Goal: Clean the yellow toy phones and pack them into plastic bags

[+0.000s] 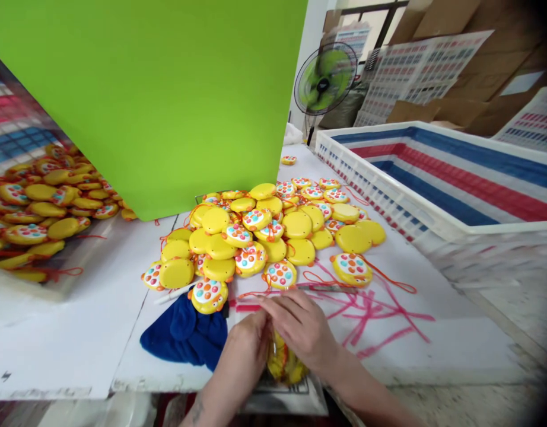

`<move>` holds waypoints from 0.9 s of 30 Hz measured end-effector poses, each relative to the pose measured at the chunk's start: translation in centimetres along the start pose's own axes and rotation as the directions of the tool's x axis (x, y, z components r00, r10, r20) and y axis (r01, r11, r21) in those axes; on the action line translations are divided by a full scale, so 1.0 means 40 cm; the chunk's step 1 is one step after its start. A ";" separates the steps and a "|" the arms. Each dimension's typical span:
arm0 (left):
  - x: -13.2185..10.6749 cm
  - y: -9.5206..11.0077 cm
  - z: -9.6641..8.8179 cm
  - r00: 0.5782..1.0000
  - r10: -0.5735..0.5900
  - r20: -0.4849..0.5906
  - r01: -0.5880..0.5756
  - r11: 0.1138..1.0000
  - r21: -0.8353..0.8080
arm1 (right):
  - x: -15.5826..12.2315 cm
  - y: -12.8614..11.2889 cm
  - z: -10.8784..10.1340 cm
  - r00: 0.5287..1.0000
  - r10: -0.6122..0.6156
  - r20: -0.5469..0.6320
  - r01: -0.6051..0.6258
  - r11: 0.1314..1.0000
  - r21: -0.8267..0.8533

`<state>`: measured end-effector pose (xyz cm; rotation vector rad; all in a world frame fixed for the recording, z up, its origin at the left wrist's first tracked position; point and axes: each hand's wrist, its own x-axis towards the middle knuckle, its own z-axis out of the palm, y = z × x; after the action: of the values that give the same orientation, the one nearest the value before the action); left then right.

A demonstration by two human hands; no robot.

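At the table's front edge, a clear plastic bag (285,366) with yellow toys inside hangs below my two hands. My left hand (245,344) is closed at the upper end of the bag, its fingertips partly hidden. Touching it from the right, my right hand (305,330) has its fingers bent together over the same end of the bag. Just beyond lies a heap of yellow toys (220,247), some showing white faces with coloured dots and red cords. One dotted toy (209,295) lies against a dark blue cloth (180,332), left of my hands.
A big lime green panel (167,95) stands behind the heap. On the left, a bin (64,287) holds many more toys. A white basket (389,196) with striped lining sits to the right. Pink strips or marks (362,317) cross the white tabletop (442,350). A fan (324,83) stands farther back.
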<state>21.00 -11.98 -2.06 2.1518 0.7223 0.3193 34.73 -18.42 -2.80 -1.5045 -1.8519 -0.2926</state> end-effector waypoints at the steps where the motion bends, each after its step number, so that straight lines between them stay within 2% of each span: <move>1: 0.001 0.001 0.001 1.000 -0.001 0.019 0.001 1.000 0.001 | -0.005 0.005 0.004 0.998 0.069 -0.013 -0.068 0.997 0.021; 4: 0.004 -0.006 0.001 0.998 -0.014 0.062 0.019 0.996 -0.086 | -0.033 0.049 0.005 0.961 0.272 -0.055 -0.268 0.961 0.063; 7: 0.007 -0.038 0.003 0.991 -0.104 0.085 0.122 0.964 -0.237 | -0.103 0.138 -0.038 0.906 0.412 -0.099 -0.413 0.910 0.011; 10: 0.010 -0.081 0.009 0.967 -0.232 0.105 0.254 0.885 -0.390 | -0.213 0.238 -0.122 0.802 0.573 -0.169 -0.589 0.805 -0.066; 14: 0.017 -0.112 0.017 0.951 -0.291 0.109 0.304 0.800 -0.517 | -0.356 0.324 -0.232 0.642 0.724 -0.253 -0.765 0.626 -0.151; 16: 0.021 -0.112 0.017 0.948 -0.299 0.111 0.309 0.776 -0.551 | -0.403 0.348 -0.266 0.583 0.770 -0.259 -0.812 0.553 -0.184; 19: 0.027 -0.110 0.014 0.943 -0.310 0.121 0.320 0.748 -0.582 | -0.440 0.384 -0.291 0.524 0.809 -0.267 -0.849 0.474 -0.232; 24: 0.027 -0.120 0.012 0.939 -0.304 0.161 0.338 0.730 -0.594 | -0.450 0.444 -0.315 0.483 0.815 -0.321 -0.868 0.397 -0.299; 27: 0.024 -0.120 0.014 0.933 -0.294 0.208 0.360 0.716 -0.598 | -0.419 0.436 -0.333 0.461 0.763 -0.453 -0.884 0.349 -0.313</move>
<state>20.15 -9.39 -6.16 1.3565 0.7884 0.2186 56.91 -33.76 -8.69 -2.4694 -0.5839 -0.4452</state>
